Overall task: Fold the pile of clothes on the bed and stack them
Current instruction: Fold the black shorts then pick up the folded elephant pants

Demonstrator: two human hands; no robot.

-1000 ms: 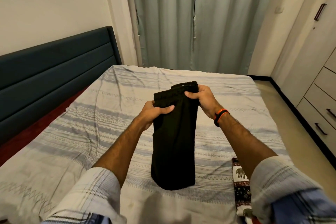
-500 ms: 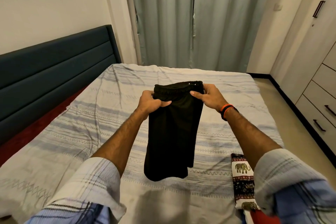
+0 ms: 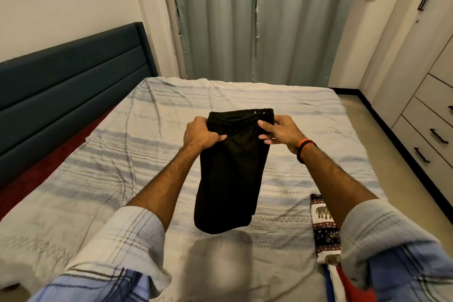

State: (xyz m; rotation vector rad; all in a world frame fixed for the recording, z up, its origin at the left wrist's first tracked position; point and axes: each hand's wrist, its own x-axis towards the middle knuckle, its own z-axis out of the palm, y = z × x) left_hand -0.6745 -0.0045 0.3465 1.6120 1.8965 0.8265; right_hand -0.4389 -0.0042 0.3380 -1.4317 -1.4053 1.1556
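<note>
The black soft fabric garment [image 3: 229,179] hung lengthwise above the striped grey bedsheet [image 3: 147,179], its elastic waistband pinched at either end by the curled fingers of the left hand [image 3: 199,133] and right hand [image 3: 282,131], hem nearest the person.

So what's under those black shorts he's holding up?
Beneath the hanging black fabric shorts lies the striped grey-blue bedsheet, with the shorts' shadow on it. The sheet directly behind the fabric is covered, so nothing there can be told.

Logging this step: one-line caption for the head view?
Both hands, left hand and right hand, hold black shorts by the waistband above the striped bed.
</note>
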